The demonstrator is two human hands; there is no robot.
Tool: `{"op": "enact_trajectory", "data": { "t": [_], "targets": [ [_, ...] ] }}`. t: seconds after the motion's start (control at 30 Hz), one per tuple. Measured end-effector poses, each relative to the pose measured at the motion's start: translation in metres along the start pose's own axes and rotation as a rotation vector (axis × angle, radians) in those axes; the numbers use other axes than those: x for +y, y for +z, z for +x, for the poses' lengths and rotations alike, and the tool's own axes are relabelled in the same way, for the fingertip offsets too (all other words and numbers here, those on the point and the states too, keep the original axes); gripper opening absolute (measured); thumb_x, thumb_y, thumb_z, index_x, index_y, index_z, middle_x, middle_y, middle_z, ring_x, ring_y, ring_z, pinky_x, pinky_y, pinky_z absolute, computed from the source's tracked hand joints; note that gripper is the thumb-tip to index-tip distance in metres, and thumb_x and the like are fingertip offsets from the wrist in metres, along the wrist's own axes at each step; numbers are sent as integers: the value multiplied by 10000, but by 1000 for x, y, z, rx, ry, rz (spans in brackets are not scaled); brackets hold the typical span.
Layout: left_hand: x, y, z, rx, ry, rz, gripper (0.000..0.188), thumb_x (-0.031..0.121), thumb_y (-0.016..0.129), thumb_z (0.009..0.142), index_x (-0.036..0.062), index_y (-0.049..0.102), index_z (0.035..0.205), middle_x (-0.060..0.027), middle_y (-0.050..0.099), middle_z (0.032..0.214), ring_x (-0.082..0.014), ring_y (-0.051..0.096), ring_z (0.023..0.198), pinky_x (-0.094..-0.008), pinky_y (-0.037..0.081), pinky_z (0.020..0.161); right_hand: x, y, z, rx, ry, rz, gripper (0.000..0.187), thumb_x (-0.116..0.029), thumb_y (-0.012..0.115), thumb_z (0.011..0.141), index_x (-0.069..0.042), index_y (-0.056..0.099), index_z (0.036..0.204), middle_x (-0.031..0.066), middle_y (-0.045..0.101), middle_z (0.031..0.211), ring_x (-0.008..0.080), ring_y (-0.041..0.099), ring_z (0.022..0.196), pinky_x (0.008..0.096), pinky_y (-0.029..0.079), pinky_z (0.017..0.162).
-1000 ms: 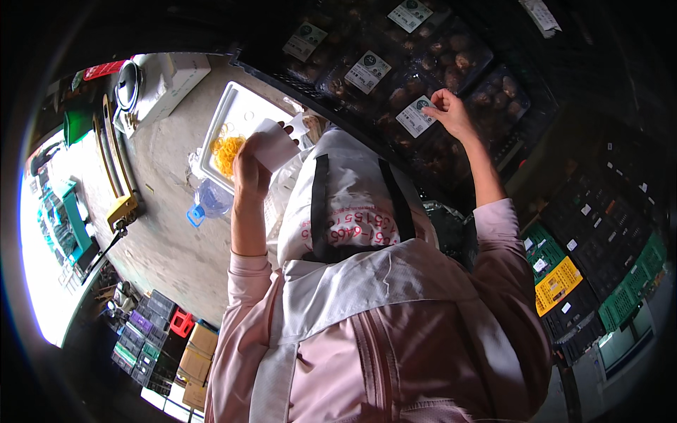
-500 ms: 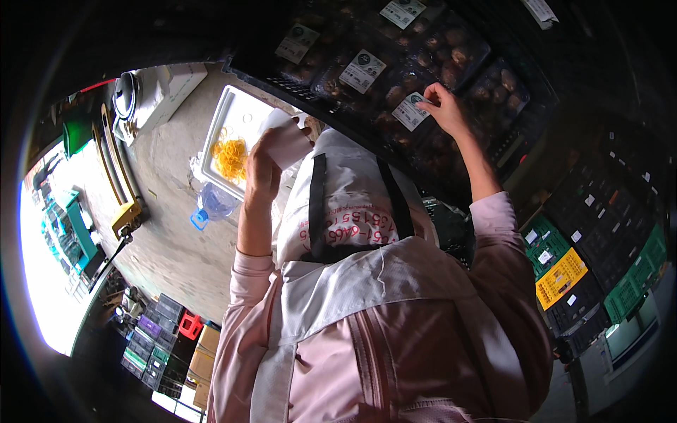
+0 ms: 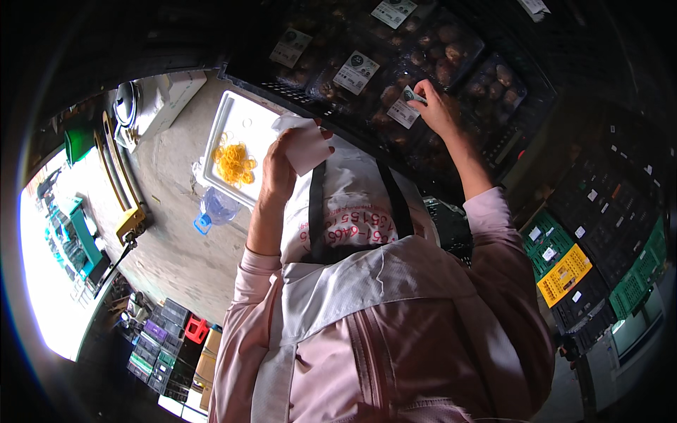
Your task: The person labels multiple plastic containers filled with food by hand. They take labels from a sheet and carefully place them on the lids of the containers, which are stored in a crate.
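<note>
White label (image 3: 403, 111), green mark and small dark print, rectangular, at a clear pack (image 3: 390, 96) of brown, rounded produce inside the dark crate (image 3: 313, 103); whether fully stuck down, cannot tell. Right hand (image 3: 440, 115) narrow, thumb and forefinger close together at the label's upper right corner, covering part of it; pinching or only pressing, cannot tell. Left hand (image 3: 278, 169) curled round white sheets (image 3: 305, 146), plain side showing. Similar printed labels (image 3: 357, 72) on neighbouring packs; fine lines too small to read. Red printing, upside down, on a white cloth (image 3: 352, 190) with black straps, below the crate. Sheets and left hand overlap the right side of a white tray (image 3: 221, 113) bearing yellow rubber bands (image 3: 234, 165). Clear bottle (image 3: 218, 206), blue-topped, just beside the tray. Far right: yellow crate (image 3: 564, 276) between green and black ones, small white tags on several.
</note>
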State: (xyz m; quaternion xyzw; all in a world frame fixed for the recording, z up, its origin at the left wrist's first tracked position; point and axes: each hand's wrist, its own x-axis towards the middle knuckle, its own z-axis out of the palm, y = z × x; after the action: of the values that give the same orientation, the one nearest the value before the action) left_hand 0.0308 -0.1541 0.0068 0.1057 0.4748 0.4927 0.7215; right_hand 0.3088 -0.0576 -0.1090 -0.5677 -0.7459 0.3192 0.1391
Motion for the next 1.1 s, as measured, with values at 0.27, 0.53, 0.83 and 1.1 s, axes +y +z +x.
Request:
{"op": "enact_trajectory", "data": {
  "t": [0.27,0.53,0.83,1.1],
  "targets": [
    [-6,-6,1,-29,-3,13,389,230,308,886,-83,429,1084,-202,470,1148,-349,504,999,-449,435,837,-25,-4,-8,191,-82,-272,450,-158,664,680,-131,421,1059,63,549,912,269,556,760,363,441,614],
    [-4,-6,2,-38,-15,31,401,241,335,881,-86,423,1096,-214,483,1123,-351,506,994,-440,414,866,-7,28,-11,5,28,477,165,-192,481,853,-33,523,859,83,583,654,190,593,598,284,446,519],
    [31,29,-2,-143,-30,-99,449,272,305,887,-62,387,1176,-201,527,1070,-296,536,969,-365,398,882,-138,-5,-27,33,-406,709,245,-225,637,743,-36,556,875,76,605,809,195,586,748,279,449,661],
    [35,26,-31,-219,161,544,519,272,616,779,-5,421,1172,-100,527,1089,-157,493,993,-301,409,835,-175,-1,-44,-165,-91,1265,162,-136,615,779,7,567,838,71,621,711,86,569,665,225,454,614]
  ]
}}
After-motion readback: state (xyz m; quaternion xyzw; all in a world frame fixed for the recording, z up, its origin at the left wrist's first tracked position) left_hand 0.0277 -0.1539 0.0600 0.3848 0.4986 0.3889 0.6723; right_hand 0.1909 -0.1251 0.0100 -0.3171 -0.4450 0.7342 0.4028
